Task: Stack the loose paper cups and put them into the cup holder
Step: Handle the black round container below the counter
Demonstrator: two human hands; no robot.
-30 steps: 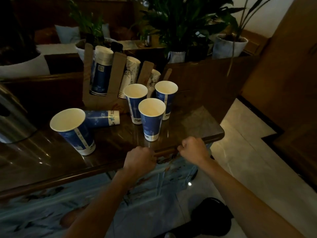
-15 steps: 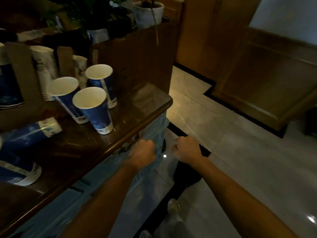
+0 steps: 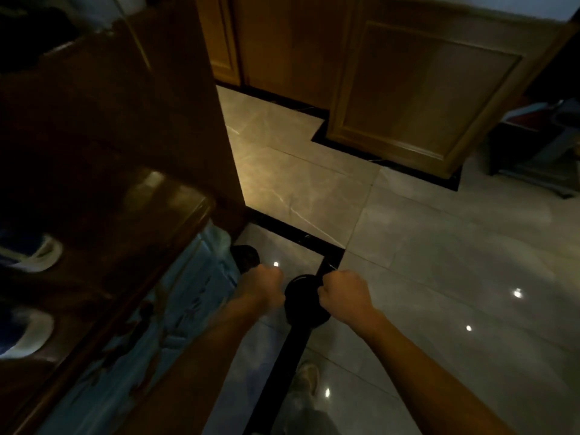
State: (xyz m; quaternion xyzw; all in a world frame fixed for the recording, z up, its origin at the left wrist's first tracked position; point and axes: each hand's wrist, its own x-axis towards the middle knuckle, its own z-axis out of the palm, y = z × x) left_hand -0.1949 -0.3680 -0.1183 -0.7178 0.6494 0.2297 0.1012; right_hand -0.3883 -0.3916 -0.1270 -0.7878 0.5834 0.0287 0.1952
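My left hand (image 3: 263,288) and my right hand (image 3: 342,293) are both closed into fists with nothing in them, held out over the tiled floor to the right of the counter. Only the white bottoms of two blue paper cups show, one (image 3: 31,252) at the left edge and another (image 3: 26,335) below it, both blurred, on the dark wooden counter (image 3: 131,221). The cup holder is out of view.
The counter's corner (image 3: 201,202) stands left of my hands, with a pale blue painted front (image 3: 163,309) below it. A wooden door panel (image 3: 417,89) stands ahead. A black round object (image 3: 306,301) lies on the glossy floor between my fists. My shoe (image 3: 306,376) shows below.
The view has swung right, away from the counter. Most cups and the holder have left the picture. My two fists stay closed and close together, now over the floor.
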